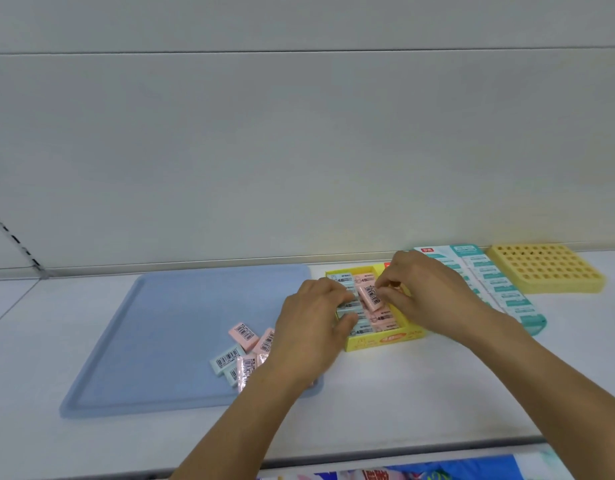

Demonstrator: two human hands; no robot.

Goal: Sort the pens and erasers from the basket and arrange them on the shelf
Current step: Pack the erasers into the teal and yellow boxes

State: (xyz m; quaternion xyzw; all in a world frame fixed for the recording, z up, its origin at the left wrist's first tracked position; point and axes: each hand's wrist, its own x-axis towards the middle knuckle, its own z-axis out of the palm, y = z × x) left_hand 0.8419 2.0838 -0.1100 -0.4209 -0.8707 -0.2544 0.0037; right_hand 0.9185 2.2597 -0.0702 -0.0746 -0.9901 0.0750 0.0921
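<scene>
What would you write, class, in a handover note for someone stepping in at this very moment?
Right hand pinches a pink eraser, tilted over the yellow box. Left hand rests on the box's blue erasers.
Done: box partly filled.
Left: loose erasers wait on the blue tray. The yellow pen holder looks empty; no pens in view.

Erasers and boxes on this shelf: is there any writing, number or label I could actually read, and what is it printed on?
"4B": on the blue and pink erasers in the yellow box.
Barcodes: on the pink eraser that the right hand pinches, and on the loose erasers on the blue tray; digits too small to read.
Yellow box front: orange label, blurred.
Teal-and-white packs: red tag and print, unreadable.
</scene>
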